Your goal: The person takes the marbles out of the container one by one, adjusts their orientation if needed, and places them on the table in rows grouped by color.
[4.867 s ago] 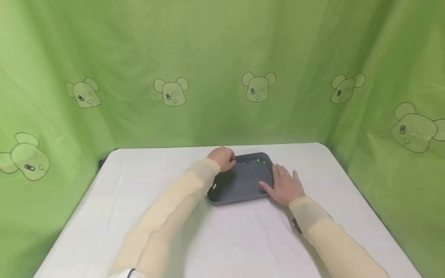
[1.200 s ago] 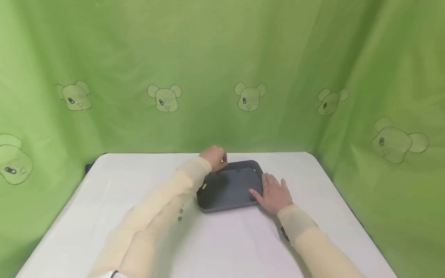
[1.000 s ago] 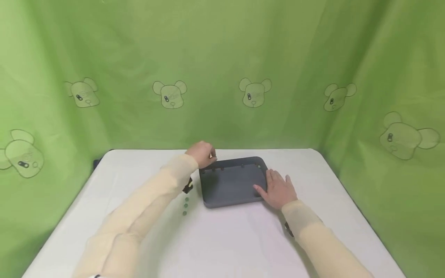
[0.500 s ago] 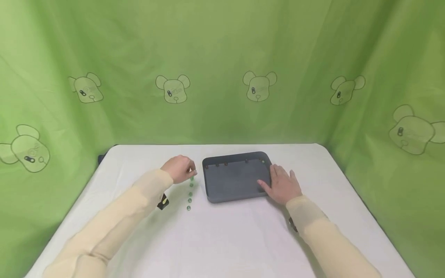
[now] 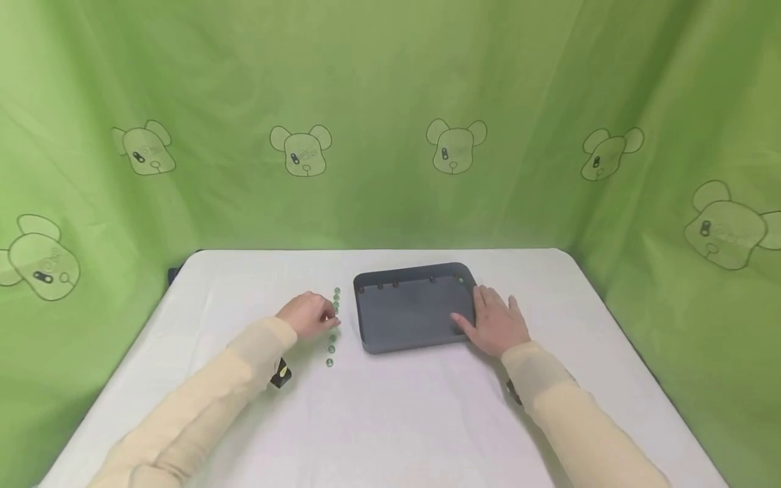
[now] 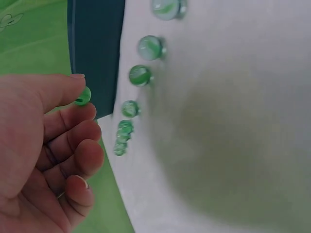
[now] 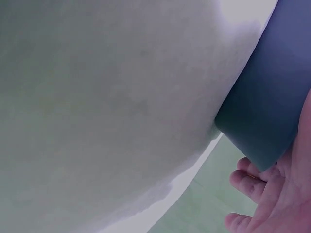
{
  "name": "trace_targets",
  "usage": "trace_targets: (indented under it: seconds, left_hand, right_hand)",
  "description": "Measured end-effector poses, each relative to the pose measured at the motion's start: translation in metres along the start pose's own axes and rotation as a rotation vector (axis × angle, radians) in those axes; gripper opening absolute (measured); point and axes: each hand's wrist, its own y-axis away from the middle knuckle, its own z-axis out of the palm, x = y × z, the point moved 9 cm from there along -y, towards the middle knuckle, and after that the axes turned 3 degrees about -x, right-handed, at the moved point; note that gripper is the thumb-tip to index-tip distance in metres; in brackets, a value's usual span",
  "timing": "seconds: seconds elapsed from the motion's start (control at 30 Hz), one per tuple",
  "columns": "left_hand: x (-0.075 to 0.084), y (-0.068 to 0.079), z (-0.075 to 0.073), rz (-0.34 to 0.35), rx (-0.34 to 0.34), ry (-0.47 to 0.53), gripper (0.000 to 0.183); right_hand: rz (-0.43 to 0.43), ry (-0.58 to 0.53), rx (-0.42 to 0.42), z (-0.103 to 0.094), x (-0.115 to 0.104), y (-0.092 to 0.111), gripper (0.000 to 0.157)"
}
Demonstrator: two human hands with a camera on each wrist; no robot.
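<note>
My left hand (image 5: 308, 316) hovers beside a row of green marbles (image 5: 332, 350) on the table, left of the dark grey tray (image 5: 415, 318). In the left wrist view, its thumb and index finger pinch a single green marble (image 6: 83, 96), while the row's marbles (image 6: 140, 75) sit apart from the fingers. Part of the row is hidden behind the hand in the head view. My right hand (image 5: 497, 324) rests with straight fingers against the tray's right side, its thumb over the rim; the right wrist view shows the fingers by the tray's outer wall (image 7: 265, 97).
Several small marbles (image 5: 395, 285), some brownish and one green, lie along the tray's far wall. A white cloth (image 5: 390, 413) covers the table. Green curtains (image 5: 378, 210) with bear-head drawings surround it at the back and sides.
From the tray's far left corner, my left hand has moved left and nearer to the marble row, uncovering the row's far end. My right hand and the tray stay in place.
</note>
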Motion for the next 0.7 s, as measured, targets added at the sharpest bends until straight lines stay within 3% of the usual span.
trace_targets:
  seconds: [0.4,0.7]
  left_hand:
    - [-0.017,-0.001,0.025,-0.081,-0.021,0.038,0.015]
    - [-0.02,-0.003,0.031,-0.108,-0.026,0.026,0.014]
  right_hand:
    - [0.003,-0.005,-0.007,0.003,0.0,-0.001,0.098]
    - [0.004,-0.011,-0.005,0.002,0.001,0.001,0.098]
